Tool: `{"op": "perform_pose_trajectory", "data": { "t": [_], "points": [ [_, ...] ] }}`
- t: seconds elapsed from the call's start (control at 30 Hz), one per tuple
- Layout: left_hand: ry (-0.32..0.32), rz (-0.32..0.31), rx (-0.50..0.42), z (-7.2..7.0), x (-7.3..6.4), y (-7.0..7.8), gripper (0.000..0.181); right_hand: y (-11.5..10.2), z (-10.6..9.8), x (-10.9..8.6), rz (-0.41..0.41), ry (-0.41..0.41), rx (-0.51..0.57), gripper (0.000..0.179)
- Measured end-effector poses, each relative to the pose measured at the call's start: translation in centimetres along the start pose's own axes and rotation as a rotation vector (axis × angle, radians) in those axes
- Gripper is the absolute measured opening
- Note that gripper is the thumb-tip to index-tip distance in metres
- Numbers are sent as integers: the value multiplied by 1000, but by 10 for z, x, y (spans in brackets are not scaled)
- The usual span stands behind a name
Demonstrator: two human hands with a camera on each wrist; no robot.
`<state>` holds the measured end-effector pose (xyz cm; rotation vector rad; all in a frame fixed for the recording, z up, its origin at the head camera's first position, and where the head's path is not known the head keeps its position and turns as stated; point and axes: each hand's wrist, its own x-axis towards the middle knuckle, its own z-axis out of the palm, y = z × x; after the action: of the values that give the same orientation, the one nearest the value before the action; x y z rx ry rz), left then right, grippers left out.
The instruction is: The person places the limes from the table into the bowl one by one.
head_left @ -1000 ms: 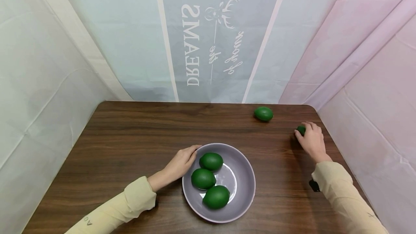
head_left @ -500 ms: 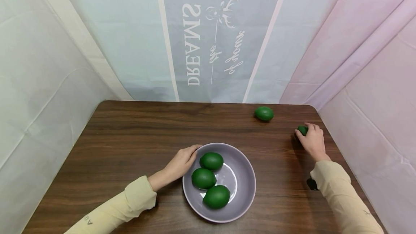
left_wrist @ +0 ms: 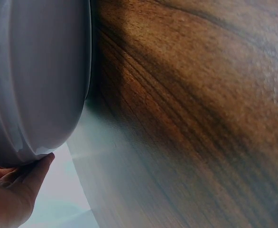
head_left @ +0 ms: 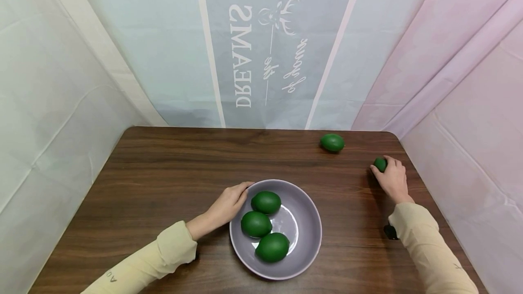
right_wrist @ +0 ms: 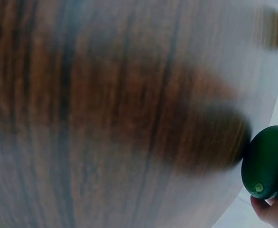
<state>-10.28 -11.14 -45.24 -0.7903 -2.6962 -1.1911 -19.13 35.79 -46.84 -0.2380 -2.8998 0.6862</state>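
Left hand (head_left: 226, 202) gripped one bowl (head_left: 304, 226), lower centre; it held three limes (head_left: 256, 224). Right hand (head_left: 393, 178) grasped fourth lime (head_left: 380, 164), right; fifth lime (head_left: 333, 142) lay centre-right.

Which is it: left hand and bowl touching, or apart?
Touching: in the left wrist view, the left hand meets the bowl's outer side, no gap showing.

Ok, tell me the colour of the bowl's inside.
The bowl is greyish purple inside; the head view shows it best.
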Motion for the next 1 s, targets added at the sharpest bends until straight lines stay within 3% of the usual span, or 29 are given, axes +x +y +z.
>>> {"op": "perform_pose_trajectory", "data": {
  "t": [0.6, 1.0],
  "points": [
    [-15, -25, -14, 0, 0, 1, 25, 7, 7, -1, 11, -17, 56, 59],
    [2, -4, -1, 0, 0, 2, 24, 7, 8, 1, -20, 9, 51, 56]
  ]
}}
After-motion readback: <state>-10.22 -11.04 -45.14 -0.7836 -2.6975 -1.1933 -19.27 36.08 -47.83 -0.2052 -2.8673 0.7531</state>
